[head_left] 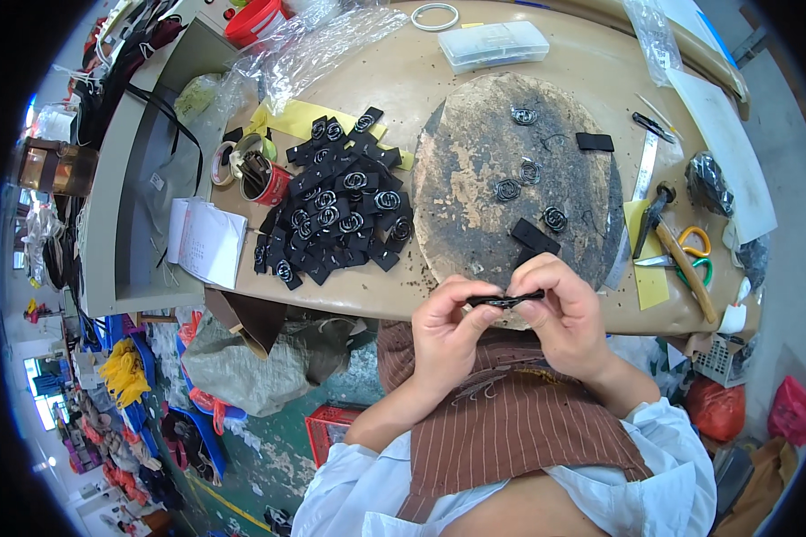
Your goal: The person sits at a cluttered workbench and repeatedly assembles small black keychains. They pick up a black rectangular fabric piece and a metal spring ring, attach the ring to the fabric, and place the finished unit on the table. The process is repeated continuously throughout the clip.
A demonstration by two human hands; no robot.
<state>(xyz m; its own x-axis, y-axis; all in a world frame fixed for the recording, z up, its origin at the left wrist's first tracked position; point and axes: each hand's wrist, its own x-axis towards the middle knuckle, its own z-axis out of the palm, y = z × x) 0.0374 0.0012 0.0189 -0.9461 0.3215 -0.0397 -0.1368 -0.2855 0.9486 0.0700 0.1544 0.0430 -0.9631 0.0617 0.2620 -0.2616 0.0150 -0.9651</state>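
Note:
Close to my body, over the near edge of a round worn board point(461, 210), both hands pinch a small black strip with a dark shiny piece on it point(501, 302). The fingertips of my left hand point(454, 333) grip one end. Those of my right hand point(566, 318) close on the other end. Black fabric tabs point(535, 236) lie just beyond my fingers, beside a coiled black ornament point(554, 219). Farther up the board are more ornaments point(508, 190) and a black tab point(595, 142). To the left sits a heap of black tabs with ring ornaments point(327, 215).
A hammer point(681, 264), scissors point(695, 243) and a metal ruler point(644, 166) lie right of the board. Behind it stands a clear plastic box point(493, 46). A red cup of tools point(273, 186), tape rolls point(223, 164) and a paper pad point(208, 242) are at left.

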